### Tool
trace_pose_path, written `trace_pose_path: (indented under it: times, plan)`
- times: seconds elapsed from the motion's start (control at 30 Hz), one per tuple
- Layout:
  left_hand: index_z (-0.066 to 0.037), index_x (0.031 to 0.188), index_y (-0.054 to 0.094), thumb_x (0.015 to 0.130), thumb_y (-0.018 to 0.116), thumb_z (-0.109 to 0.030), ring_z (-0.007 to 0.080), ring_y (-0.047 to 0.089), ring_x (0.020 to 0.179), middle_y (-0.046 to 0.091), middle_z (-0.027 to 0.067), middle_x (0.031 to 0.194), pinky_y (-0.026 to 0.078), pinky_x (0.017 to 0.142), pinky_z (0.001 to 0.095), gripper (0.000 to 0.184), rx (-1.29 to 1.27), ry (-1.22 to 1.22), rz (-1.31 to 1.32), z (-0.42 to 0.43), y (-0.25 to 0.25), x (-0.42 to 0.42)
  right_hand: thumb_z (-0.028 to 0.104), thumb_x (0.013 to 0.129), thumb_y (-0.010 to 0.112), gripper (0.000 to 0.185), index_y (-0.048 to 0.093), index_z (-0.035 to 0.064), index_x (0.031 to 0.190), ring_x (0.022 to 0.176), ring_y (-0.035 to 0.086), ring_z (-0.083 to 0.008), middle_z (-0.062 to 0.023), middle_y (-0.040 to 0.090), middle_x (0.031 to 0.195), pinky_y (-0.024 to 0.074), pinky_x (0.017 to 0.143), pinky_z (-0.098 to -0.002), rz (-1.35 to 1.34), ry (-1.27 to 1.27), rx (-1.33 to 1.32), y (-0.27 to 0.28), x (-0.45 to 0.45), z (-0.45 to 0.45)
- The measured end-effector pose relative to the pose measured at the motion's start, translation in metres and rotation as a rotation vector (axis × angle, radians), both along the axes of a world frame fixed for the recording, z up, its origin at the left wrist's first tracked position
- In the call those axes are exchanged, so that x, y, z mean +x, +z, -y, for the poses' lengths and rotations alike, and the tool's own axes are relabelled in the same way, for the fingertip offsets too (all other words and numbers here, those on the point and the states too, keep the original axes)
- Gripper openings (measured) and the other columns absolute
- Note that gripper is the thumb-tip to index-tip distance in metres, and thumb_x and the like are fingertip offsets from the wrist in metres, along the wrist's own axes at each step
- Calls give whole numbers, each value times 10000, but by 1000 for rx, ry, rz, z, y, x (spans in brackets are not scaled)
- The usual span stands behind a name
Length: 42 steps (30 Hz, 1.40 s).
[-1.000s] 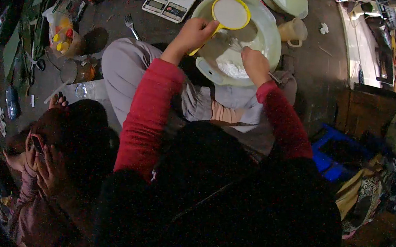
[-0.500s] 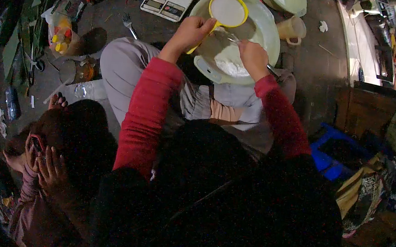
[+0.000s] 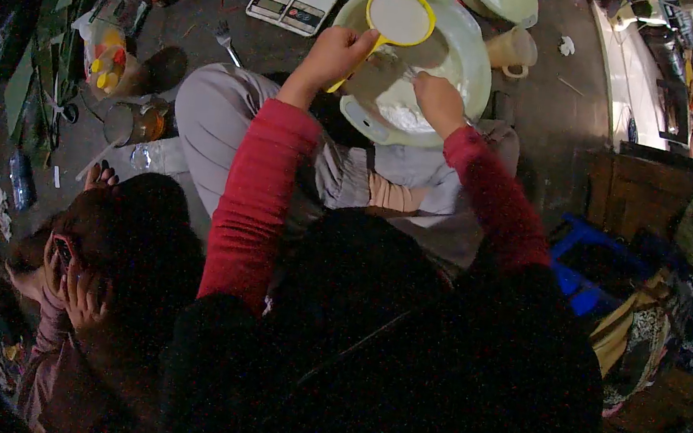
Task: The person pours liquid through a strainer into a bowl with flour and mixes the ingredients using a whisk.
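Note:
My left hand (image 3: 335, 54) is closed around the handle of a yellow-rimmed sieve (image 3: 401, 16), which holds white powder. The sieve hangs over a large pale green basin (image 3: 477, 56) with more white powder (image 3: 405, 119) in it. Over the basin's near right part, my right hand (image 3: 439, 103) grips a thin metal utensil (image 3: 407, 71), its head smeared by motion and too unclear to name. The basin's near edge is by my crossed legs.
A kitchen scale (image 3: 289, 9) stands left of the basin, a fork (image 3: 228, 43) near my knee. On the right are a plastic mug (image 3: 515, 49) and another pale basin (image 3: 508, 0). A person holding a phone (image 3: 65, 247) sits at lower left. A blue stool (image 3: 576, 260) is at right.
My right hand has shifted slightly left with the metal utensil, whose handle end behind the hand no longer shows. My left hand and the sieve stay almost still.

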<state>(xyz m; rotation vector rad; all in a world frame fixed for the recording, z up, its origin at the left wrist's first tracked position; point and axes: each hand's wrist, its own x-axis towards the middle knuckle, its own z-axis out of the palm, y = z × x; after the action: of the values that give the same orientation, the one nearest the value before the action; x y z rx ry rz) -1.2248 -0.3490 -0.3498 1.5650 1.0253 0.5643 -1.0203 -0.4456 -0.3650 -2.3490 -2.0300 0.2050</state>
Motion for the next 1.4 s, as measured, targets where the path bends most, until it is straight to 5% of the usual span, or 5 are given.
trace_pose_path:
  times: [0.87, 0.93, 1.07, 1.13, 1.4]
  plan:
    - [22, 641, 612, 827, 505, -423, 158, 516, 431, 510, 104, 471, 410, 449, 314, 494, 6, -2, -17, 1, 3, -1, 312, 826, 459, 295, 622, 66, 831, 723, 600, -346, -156, 619, 819, 465, 605, -482, -144, -26, -134, -15, 20, -5]
    - [26, 644, 602, 828, 507, -419, 158, 514, 426, 510, 92, 471, 408, 442, 312, 491, -27, -2, 16, 2, 2, -1, 250, 805, 485, 254, 610, 29, 808, 707, 599, -347, -184, 611, 849, 470, 609, -470, -777, -267, -364, 15, 18, -7]
    - [5, 597, 535, 851, 495, -414, 111, 440, 411, 473, 33, 491, 367, 392, 296, 492, 28, -9, 35, 3, -1, 1, 153, 776, 506, 181, 589, -3, 817, 681, 589, -364, -219, 598, 846, 467, 604, -462, -702, -209, -517, -19, 28, -13]
    - [28, 654, 605, 829, 504, -420, 151, 512, 435, 501, 77, 469, 405, 445, 307, 492, -46, -19, 15, 2, 0, -1, 90, 763, 512, 128, 557, -8, 831, 660, 584, -365, -221, 595, 792, 454, 578, -466, -113, -184, -153, -21, 11, -17]
    - [26, 637, 606, 831, 493, -435, 166, 529, 450, 489, 90, 453, 406, 452, 322, 512, 38, 7, 16, -2, -5, 1, 226, 824, 488, 205, 534, 50, 918, 709, 563, -402, -216, 585, 729, 426, 614, -498, -136, -146, 59, 10, -24, 7]
